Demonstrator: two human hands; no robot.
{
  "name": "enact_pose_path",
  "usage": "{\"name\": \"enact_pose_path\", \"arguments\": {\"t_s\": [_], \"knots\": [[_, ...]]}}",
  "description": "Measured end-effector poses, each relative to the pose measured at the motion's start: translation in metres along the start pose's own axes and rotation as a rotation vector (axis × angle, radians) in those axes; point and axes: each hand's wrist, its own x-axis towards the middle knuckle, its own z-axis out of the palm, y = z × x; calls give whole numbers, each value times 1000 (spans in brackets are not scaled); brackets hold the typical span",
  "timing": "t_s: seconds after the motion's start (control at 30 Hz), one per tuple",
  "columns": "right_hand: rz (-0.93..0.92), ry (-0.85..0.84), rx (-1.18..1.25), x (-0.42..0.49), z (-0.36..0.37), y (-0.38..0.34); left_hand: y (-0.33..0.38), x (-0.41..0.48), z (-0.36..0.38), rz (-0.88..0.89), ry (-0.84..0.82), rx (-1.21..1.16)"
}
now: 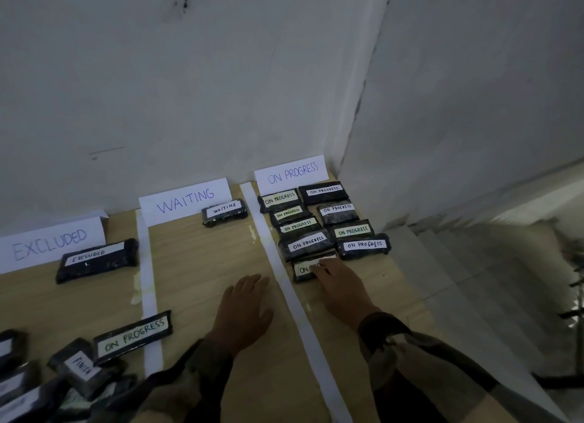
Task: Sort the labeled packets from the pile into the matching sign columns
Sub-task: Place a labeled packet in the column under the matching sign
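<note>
The right hand [338, 283] lies on a dark packet [301, 269] whose white label shows only "ON"; the rest is hidden under the fingers. The fingers rest stretched over the packet's right half, pressing down on it rather than curling round it. The packet sticks out to the left of the fingertips and sits flat on the counter [202, 264].

Just beyond this hand lie the sorted ON PROGRESS packets [306, 242] in two rows, the nearest touching the far edge of the packet under the fingers. Beyond them, the ON PROGRESS sign [292, 172] stands against the wall.

The left hand [246, 308] is flat on the counter, palm down, fingers apart and holding nothing. A white strip [297, 308] runs between the two hands. Well beyond the left hand is a single WAITING packet [225, 212], just beside the WAITING sign [186, 201].

Left of that hand, past a second strip [148, 290], an EXCLUDED packet [98, 259] lies before the EXCLUDED sign [50, 244]. The pile [47, 375] sits nearer and left of the left wrist, with an unsorted ON PROGRESS packet [134, 334] and a FINISH packet [80, 367] on top.
</note>
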Motion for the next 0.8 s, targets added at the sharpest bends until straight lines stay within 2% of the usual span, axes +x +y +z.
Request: {"name": "enact_pose_path", "arguments": {"t_s": [0.2, 0.37, 0.57, 0.8], "knots": [[-29, 19, 167, -3, -1, -32, -21, -27, -9, -17, 37, -26], [-90, -16, 289, -9, 2, -86, -53, -68, -20, -50, 114, -59], [-140, -198, 385, -23, 4, -172, -94, -131, -42, -120, 145, -83], [-160, -301, 378, -36, 11, -260, -137, -207, -61, -249, 201, -102]]}}
